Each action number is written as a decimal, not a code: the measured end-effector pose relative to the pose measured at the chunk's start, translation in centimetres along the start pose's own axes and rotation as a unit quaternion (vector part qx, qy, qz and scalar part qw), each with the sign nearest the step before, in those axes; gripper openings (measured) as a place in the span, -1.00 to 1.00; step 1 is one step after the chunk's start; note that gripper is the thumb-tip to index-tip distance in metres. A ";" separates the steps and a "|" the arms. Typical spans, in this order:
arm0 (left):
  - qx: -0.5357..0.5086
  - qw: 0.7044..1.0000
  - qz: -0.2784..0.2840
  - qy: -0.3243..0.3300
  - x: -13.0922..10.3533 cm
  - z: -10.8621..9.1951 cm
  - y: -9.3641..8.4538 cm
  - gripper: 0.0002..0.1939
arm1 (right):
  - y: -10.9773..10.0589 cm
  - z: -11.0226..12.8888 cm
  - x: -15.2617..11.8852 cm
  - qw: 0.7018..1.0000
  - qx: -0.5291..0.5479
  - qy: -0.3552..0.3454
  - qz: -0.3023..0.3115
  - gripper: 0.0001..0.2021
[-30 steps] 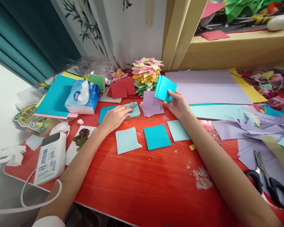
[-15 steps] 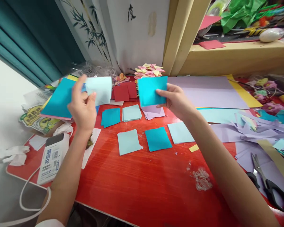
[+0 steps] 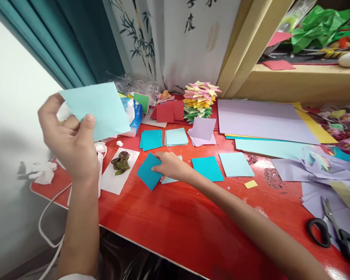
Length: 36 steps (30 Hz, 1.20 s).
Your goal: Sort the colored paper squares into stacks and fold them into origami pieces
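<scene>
At the left, my left hand (image 3: 71, 136) is closed on a pale blue paper sheet (image 3: 100, 109), raised above the table with the thumb on its front. My right hand (image 3: 167, 165) pinches a teal paper square (image 3: 149, 171) low over the table. Under that hand lies a pale blue square (image 3: 169, 180), partly covered. To its right are another teal square (image 3: 207, 168) and a pale blue stack (image 3: 236, 164). Behind them sit a teal stack (image 3: 151, 140), a pale blue stack (image 3: 176, 137) and lilac squares (image 3: 203, 129).
A folded-paper tower (image 3: 200, 99) stands at the back beside red squares (image 3: 165, 112). Large lilac sheets (image 3: 265, 120) lie back right. Black-handled scissors (image 3: 334, 229) rest on lilac scraps at the right. Dried leaves (image 3: 121, 163) lie on white paper (image 3: 112, 183) at left.
My right hand has lowered to the left with the teal square, from raised to near the tabletop. My left hand's pale blue sheet has moved left and turned toward me. The view has shifted left.
</scene>
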<state>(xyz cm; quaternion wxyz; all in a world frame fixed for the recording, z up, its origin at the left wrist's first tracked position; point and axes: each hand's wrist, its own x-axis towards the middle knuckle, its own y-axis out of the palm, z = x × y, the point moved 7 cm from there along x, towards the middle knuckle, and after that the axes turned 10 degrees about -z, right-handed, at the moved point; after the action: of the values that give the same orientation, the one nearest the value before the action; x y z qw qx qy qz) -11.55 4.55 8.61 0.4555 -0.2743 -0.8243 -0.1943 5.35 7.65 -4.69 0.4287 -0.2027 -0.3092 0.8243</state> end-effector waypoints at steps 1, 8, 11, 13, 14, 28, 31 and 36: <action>0.009 1.000 0.003 -0.016 -0.3 0.1 -0.4 -0.52 | 0.1 0.2 0.1 0.999 -0.033 -0.011 0.000 -0.82; 0.049 0.993 0.002 -0.111 -1.5 1.4 -2.6 -0.49 | 1.0 1.9 0.7 0.992 -0.123 -0.037 -0.016 -0.75; 0.028 0.989 0.000 -0.143 -1.5 1.6 -2.9 -0.53 | -0.1 2.7 0.4 0.985 -0.159 -0.036 -0.061 -0.75; -0.006 0.983 0.018 -0.185 -1.9 1.7 -2.4 -0.58 | -1.3 3.3 0.0 0.986 -0.129 -0.048 -0.093 -0.66; -0.025 0.976 0.036 -0.212 -2.3 1.6 -1.9 -0.59 | -1.9 3.6 -0.1 0.991 -0.078 -0.058 -0.095 -0.56; 0.058 0.882 0.446 -0.142 -9.0 -2.7 7.1 -0.65 | -5.4 -2.2 -6.2 0.898 0.420 0.124 -0.039 -0.76; 0.071 0.874 0.468 -0.107 -9.7 -3.7 7.9 -0.80 | -5.8 -4.0 -7.5 0.899 0.401 0.160 -0.071 -0.79; 0.067 0.891 0.433 -0.118 -10.5 -4.4 8.5 -0.92 | -5.9 -5.7 -8.9 0.895 0.395 0.178 -0.103 -0.71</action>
<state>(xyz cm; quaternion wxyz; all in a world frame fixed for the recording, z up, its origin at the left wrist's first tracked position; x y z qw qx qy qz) 1.26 5.71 2.43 0.4114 -0.5942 -0.6821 0.1113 17.02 4.76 -4.19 0.6042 -0.1271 0.1043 0.7797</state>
